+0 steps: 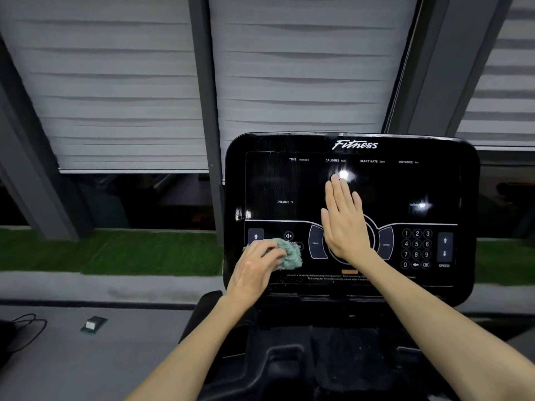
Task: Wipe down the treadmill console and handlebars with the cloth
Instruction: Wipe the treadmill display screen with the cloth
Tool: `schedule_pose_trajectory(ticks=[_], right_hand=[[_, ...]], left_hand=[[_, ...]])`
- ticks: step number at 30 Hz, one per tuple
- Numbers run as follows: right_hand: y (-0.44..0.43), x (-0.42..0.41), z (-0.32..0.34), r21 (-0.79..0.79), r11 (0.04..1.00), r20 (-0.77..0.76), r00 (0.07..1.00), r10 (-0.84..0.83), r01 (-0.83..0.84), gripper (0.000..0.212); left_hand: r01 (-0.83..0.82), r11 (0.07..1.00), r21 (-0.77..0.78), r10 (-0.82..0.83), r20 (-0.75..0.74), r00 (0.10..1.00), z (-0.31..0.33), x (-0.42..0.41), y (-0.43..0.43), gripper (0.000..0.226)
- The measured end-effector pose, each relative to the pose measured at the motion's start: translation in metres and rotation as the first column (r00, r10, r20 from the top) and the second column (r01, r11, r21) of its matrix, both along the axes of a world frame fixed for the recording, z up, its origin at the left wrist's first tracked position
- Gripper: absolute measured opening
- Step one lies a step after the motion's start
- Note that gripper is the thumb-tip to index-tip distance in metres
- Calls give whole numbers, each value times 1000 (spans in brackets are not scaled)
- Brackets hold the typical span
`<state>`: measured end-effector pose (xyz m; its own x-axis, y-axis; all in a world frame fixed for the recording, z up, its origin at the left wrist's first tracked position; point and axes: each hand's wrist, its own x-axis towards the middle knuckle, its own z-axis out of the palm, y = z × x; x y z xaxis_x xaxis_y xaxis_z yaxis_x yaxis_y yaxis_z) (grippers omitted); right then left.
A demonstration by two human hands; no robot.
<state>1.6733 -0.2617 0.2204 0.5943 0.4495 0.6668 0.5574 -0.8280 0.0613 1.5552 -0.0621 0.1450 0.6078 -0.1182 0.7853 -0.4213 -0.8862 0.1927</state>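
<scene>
Pale green cloth [289,254], bunched and fluffy, low on the left part of the black console [376,192], a little left of frame centre. Lies against the panel below the speaker icon, just right of the up-arrow key [256,236] and left of the PROG button [316,243]. Held by the left grip [254,270]: fingers curled over the cloth's left half, pressing it to the panel, forearm running down to the bottom edge of the frame.

Right grip [344,224] wide and flat, holding nothing, fingers straight and together, pointing up. Palm over the round centre control, fingertips reaching into the dark display beside a bright glare spot. Number keypad [416,248] and SPEED arrows [445,246] to the right of that grip, uncovered. "Fitness" lettering [355,145] along the console's top.

Dark tray [347,351] below the console, at the bottom of the frame. Behind, across the upper frame, grey pleated blinds [115,82] between dark window posts [202,82]. Strip of green turf [115,253] at mid-left. On the grey floor at lower left, a small box-like thing [93,324] and a looped black cable [29,328].
</scene>
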Motion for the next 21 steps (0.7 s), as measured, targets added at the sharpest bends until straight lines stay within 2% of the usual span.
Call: schedule_pose_trajectory(ticks=[3, 7, 10, 13, 16, 19, 21], right_hand=[[-1, 1, 0, -2, 1000, 7, 1000, 11, -11, 56], [-1, 2, -1, 3, 1000, 9, 1000, 8, -8, 56], [-1, 1, 1, 1, 1000, -3, 1000, 15, -15, 56], [-10, -9, -1, -2, 994, -27, 993, 112, -112, 56], [-37, -37, -26, -143, 945, -15, 955, 295, -295, 55], [-73, -60, -74, -357, 823, -91, 894, 439, -441, 56], [-93, -64, -101, -471, 743, -159, 875, 458, -475, 58]], left_hand=[[-17, 994, -110, 13, -35, 999, -5, -3, -9, 15], [86, 995, -58, -92, -102, 990, -31, -19, -7, 21], [94, 995, -40, -98, -125, 987, -30, -18, -4, 19], [96, 995, 5, -94, -129, 987, -29, -16, 0, 16], [119, 990, 75, -109, -129, 986, -27, -14, 6, 16], [118, 982, 145, -105, -96, 990, -23, -12, 6, 14], [105, 986, 133, -95, -77, 993, -24, -13, 5, 13]])
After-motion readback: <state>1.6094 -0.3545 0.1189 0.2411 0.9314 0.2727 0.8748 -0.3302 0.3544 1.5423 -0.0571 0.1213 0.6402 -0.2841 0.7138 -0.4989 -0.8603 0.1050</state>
